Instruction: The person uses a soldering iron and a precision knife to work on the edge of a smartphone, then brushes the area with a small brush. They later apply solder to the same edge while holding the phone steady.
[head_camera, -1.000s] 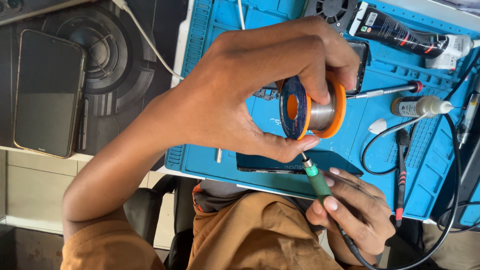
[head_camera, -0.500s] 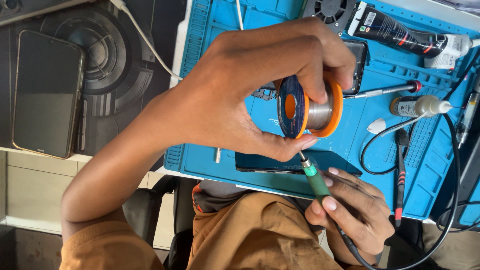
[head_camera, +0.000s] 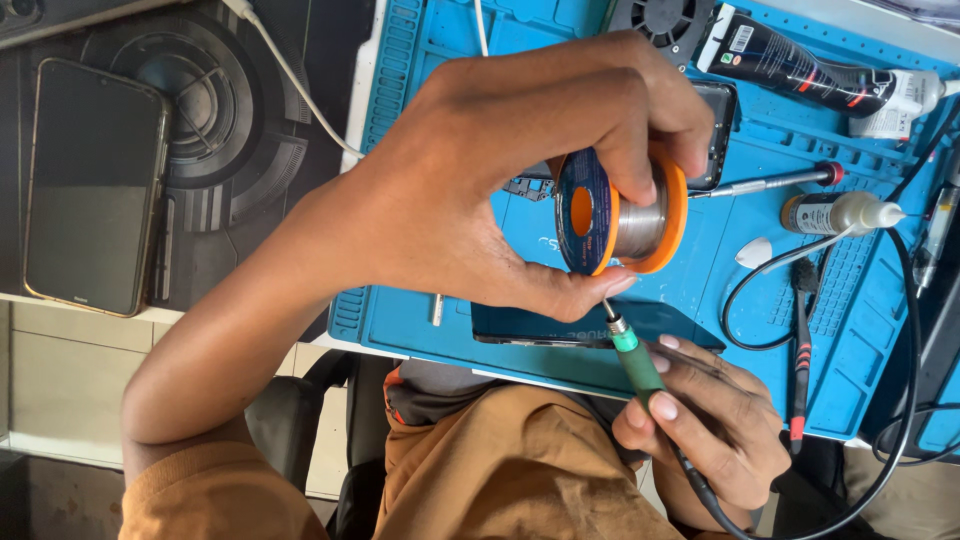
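Up close: solder spool (head_camera: 622, 212), soldering iron (head_camera: 634, 355)

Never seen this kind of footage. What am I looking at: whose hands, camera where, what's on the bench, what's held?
There is no machine here: a person works with two bare hands, filmed by one camera worn on the head and looking down, so the lap in orange clothing shows at the bottom.

The left hand holds up a spool of solder wire with orange flanges. The right hand grips a soldering iron with a green handle, its tip pointing up at the spool's lower edge.

Below them lies a blue work mat. On it: a dark phone under the hands, a black tube, a small glue bottle, a thin screwdriver and a black cable. Left of the mat, another phone lies on a dark surface.
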